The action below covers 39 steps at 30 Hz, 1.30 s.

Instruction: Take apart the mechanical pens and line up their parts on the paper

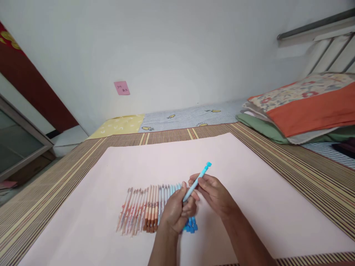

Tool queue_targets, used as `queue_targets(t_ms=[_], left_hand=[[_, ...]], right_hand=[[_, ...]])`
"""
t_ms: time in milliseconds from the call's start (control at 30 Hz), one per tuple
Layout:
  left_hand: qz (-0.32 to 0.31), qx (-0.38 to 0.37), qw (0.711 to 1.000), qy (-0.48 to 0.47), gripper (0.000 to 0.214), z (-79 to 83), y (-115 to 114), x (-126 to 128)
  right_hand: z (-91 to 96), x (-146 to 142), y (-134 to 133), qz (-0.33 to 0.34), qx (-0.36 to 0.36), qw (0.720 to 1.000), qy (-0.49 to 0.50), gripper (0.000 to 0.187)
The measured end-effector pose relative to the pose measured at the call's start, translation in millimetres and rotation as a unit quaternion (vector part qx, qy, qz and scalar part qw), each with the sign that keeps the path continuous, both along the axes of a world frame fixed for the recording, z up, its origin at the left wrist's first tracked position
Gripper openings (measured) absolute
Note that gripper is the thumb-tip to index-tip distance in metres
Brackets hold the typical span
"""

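A light blue pen [197,181] with a bright turquoise block-shaped end is held at a slant above the white sheet, that end pointing up and right. My left hand [177,210] is closed around its lower end. Higher up the barrel, my right hand [215,192] pinches the same pen between thumb and fingers. Under and left of my left hand lies a row of pens: pinkish patterned pens [131,210], peach pens with brown ends [151,208], and blue pens [191,224]. My left hand and wrist hide part of the blue ones.
The large pale sheet [266,218] lies over a striped mat [277,159]. Behind it are a checked cloth [185,117] and a wall with a pink note [122,88]. An orange floral pillow [313,103] rests on folded green bedding [260,128] at the right.
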<state>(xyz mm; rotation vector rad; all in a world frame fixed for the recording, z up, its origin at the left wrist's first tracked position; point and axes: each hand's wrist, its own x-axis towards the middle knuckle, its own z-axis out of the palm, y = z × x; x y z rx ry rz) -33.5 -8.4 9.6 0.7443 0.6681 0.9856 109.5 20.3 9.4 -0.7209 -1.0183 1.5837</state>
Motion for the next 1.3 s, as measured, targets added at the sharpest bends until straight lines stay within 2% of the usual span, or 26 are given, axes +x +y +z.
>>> queue_targets(t_ms=[167, 300, 433, 500, 600, 767, 933, 1100, 1200, 1300], left_hand=[[0.109, 0.064, 0.988, 0.087, 0.043, 2.0, 2, 5], [0.162, 0.062, 0.975, 0.139, 0.044, -3.6, 3, 11], [0.142, 0.023, 0.978, 0.152, 0.06, -7.0, 4, 12], [0.128, 0.021, 0.982, 0.136, 0.058, -7.1, 5, 10], [0.158, 0.037, 0.981, 0.111, 0.045, -7.6, 7, 10], [0.219, 0.019, 0.97, 0.103, 0.046, -12.4, 9, 11], [0.221, -0.042, 0.966, 0.126, 0.065, -12.2, 9, 10], [0.225, -0.007, 0.974, 0.038, 0.049, -8.9, 10, 8], [0.244, 0.007, 0.969, 0.042, 0.044, -11.5, 11, 8], [0.234, -0.017, 0.969, 0.084, 0.051, -13.7, 11, 8]], right_hand=[[-14.2, 0, 8, -0.086, -0.026, 0.996, 0.004, 0.038], [-20.8, -1, 11, -0.102, -0.042, 0.994, -0.022, 0.039], [-21.6, -2, 10, -0.088, -0.048, 0.995, -0.023, 0.041], [-21.7, -2, 10, -0.089, -0.055, 0.994, -0.023, 0.041], [-23.7, -3, 11, -0.117, -0.064, 0.991, -0.027, 0.041], [-27.1, -5, 12, -0.131, -0.069, 0.988, -0.031, 0.043], [-24.3, -8, 10, -0.131, -0.064, 0.989, -0.028, 0.043], [-27.2, -8, 10, -0.142, -0.074, 0.987, -0.026, 0.045], [-31.5, -8, 11, -0.133, -0.065, 0.989, -0.028, 0.045], [-33.8, -10, 12, -0.125, -0.051, 0.991, -0.023, 0.044]])
